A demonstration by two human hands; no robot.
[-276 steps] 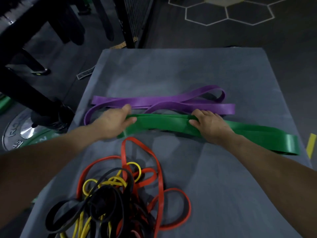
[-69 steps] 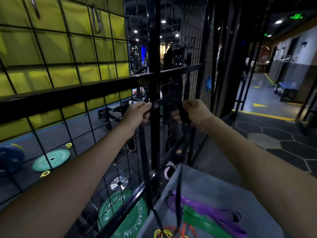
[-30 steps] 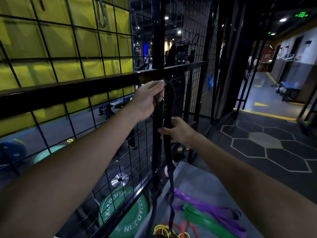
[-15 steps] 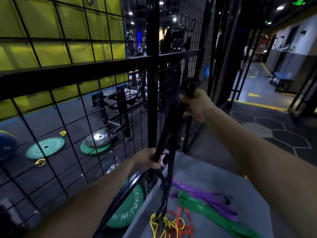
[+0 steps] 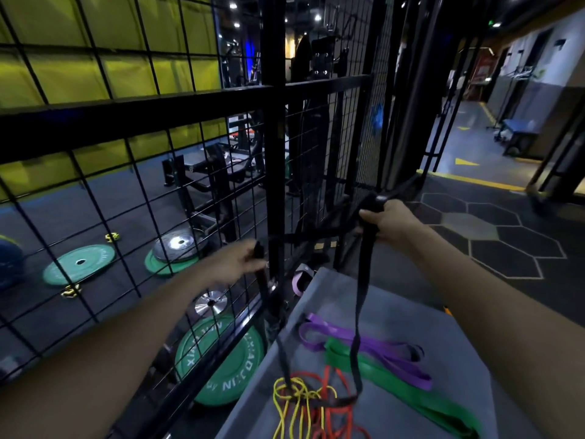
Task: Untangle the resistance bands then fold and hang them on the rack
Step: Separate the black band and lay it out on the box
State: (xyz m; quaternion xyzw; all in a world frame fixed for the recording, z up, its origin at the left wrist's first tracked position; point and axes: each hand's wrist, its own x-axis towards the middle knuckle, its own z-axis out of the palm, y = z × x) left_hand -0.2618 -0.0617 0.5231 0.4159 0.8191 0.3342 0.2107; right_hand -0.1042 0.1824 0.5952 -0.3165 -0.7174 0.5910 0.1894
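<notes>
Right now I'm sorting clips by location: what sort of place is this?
Most likely a gym: green weight plates lie on the rubber floor behind a black wire rack, and coloured resistance bands lie on a grey table.

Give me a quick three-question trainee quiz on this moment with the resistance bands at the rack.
1. True or false: both hands grip the black band.
2. Multiple choice: which band lies nearest the purple band on the grey mat? A yellow, B green, C red.
3. Fill in: the black band's low end is caught in the ___ and red bands.

Key
1. True: left hand and right hand both hold it.
2. B, the green band.
3. Yellow: yellow band, red band.
</notes>
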